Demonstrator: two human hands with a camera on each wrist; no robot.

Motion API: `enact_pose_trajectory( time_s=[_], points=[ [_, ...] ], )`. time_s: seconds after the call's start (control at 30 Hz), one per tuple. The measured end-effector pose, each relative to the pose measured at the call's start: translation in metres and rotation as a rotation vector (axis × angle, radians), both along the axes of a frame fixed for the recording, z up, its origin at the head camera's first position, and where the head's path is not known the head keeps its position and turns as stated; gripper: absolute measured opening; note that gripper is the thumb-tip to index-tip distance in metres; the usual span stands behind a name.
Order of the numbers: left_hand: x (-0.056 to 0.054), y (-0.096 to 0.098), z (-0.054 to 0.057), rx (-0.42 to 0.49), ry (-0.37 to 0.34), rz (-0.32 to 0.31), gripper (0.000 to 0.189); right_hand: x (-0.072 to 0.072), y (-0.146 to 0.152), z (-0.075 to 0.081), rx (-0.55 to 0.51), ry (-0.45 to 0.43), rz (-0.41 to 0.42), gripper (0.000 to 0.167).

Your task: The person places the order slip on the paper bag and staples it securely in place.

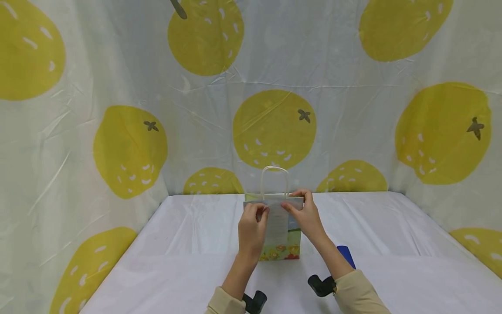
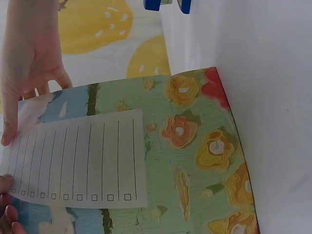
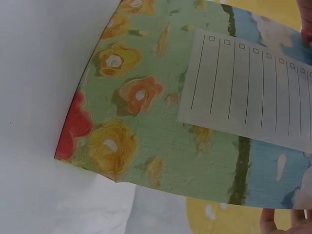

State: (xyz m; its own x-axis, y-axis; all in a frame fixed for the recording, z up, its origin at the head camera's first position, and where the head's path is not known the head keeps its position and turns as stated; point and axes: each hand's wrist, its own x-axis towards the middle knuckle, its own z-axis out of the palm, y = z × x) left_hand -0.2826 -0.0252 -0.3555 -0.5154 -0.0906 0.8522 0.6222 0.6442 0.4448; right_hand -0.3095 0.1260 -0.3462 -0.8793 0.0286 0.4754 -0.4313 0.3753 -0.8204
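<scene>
1. White cloth-covered worktop [image 1: 188, 235] runs left and right of centre; far edge meets the white curtain with yellow fruit print [image 1: 204, 113].
2. Painted-flower paper gift bag [image 1: 293, 244] stands upright, centre-bottom of frame, worktop on both sides. Blue object [image 1: 345, 256] at lower right, part-hidden by the right forearm.
3. Bag's inside hidden, can't tell contents. White looped handle [image 1: 262, 181] stands above its rim.
4. White ruled paper sheet [image 2: 83, 158], rectangular, row of small squares, lies against bag front.
5. Left hand [image 1: 252, 226]: fingers narrow, pinching sheet's upper-left edge.
6. Right hand [image 1: 307, 217]: thumb on sheet, fingers behind bag rim, gripping both.
7. Bag print: brushy flowers, green below, blue above.
</scene>
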Motion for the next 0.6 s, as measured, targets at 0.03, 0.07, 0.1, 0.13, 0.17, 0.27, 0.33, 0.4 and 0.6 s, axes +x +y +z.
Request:
enact_pose_trajectory(
  time_s=[0.03, 0.07, 0.1, 0.13, 0.17, 0.27, 0.33, 0.4, 0.6],
  points=[
    [-0.0002, 0.0000, -0.0005, -0.010, 0.012, 0.004, 0.007, -0.0003, -0.0005, -0.0002, -0.001, 0.003, -0.001, 0.045],
    [-0.0004, 0.0000, -0.0009, -0.018, 0.018, 0.010, 0.008, -0.0004, -0.0008, -0.0003, -0.004, 0.002, -0.001, 0.044],
    [-0.0007, 0.0001, -0.0013, -0.026, 0.023, 0.016, 0.009, -0.0005, -0.0013, -0.0003, -0.006, 0.005, -0.002, 0.044],
    [-0.0008, 0.0002, -0.0016, -0.032, 0.025, 0.019, 0.009, -0.0007, -0.0017, -0.0003, -0.006, 0.002, -0.002, 0.044],
    [-0.0010, 0.0003, -0.0017, -0.037, 0.024, 0.024, 0.010, -0.0006, -0.0021, 0.0000, -0.008, 0.000, -0.003, 0.043],
    [-0.0009, 0.0008, -0.0017, -0.044, 0.018, 0.037, 0.012, 0.0008, -0.0032, 0.0016, -0.013, -0.014, -0.009, 0.043],
    [-0.0006, 0.0008, -0.0015, -0.045, 0.018, 0.039, 0.013, 0.0020, -0.0037, 0.0031, -0.006, -0.023, -0.016, 0.042],
    [-0.0004, 0.0006, -0.0015, -0.046, 0.023, 0.043, 0.014, 0.0025, -0.0041, 0.0035, 0.007, -0.022, -0.023, 0.042],
    [-0.0004, -0.0007, 0.0006, -0.075, 0.096, 0.158, 0.019, 0.0019, -0.0046, 0.0029, 0.030, -0.023, -0.042, 0.043]
  ],
)
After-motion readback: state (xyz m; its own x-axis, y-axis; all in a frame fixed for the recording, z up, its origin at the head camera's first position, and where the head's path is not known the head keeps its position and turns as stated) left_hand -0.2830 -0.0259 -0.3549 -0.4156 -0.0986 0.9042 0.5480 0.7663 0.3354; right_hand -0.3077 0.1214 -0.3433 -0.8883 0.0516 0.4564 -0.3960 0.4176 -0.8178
